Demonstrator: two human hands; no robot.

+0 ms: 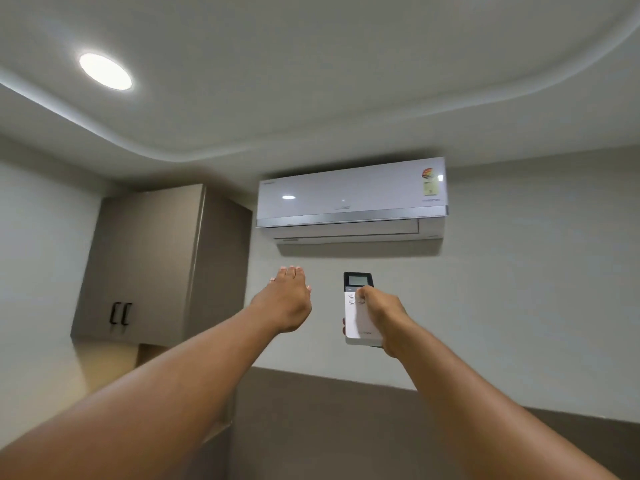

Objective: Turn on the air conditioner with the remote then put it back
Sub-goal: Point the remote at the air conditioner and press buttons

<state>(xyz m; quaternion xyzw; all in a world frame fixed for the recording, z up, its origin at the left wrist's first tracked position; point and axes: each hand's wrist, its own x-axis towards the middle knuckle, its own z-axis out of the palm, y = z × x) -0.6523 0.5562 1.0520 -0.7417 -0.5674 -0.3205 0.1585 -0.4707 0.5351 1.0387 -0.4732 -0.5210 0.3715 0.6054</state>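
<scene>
A white wall-mounted air conditioner (351, 199) hangs high on the wall, its lower flap shut. Below it my right hand (382, 317) grips a white remote (358, 320) with a dark screen at its top, held upright and pointed up at the unit. My thumb rests on a button just under the screen. My left hand (285, 299) is stretched out beside it, palm down, fingers straight and holding nothing.
A grey-brown wall cabinet (149, 265) with two black handles hangs to the left of the unit. A round ceiling light (105, 71) glows at the upper left. A darker panel (346, 427) covers the lower wall.
</scene>
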